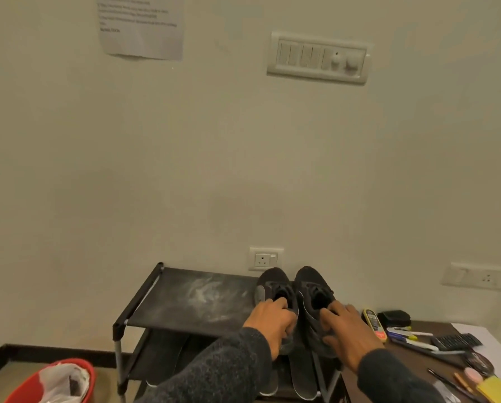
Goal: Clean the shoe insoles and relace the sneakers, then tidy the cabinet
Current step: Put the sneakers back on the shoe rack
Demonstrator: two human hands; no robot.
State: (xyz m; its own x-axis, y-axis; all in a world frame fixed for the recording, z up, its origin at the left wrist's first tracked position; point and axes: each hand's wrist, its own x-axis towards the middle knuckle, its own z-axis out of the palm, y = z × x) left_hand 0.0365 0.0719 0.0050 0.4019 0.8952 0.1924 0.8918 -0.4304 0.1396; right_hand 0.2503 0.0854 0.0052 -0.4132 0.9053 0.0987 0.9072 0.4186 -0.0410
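While the left hand (268,318) grips the heel of one black sneaker (275,289) and the right hand (349,330) clasps the other sneaker (313,289), both stand on the shoe rack's dusty top shelf (191,301). Insoles (301,376) lie on the lower shelf, so refitting, lacing and tidying seemingly remain.

Paper notice (141,26) on wall: printed lines, too blurred to read
Yellow bottle (375,324) label: print too small to read
Elsewhere: no legible text
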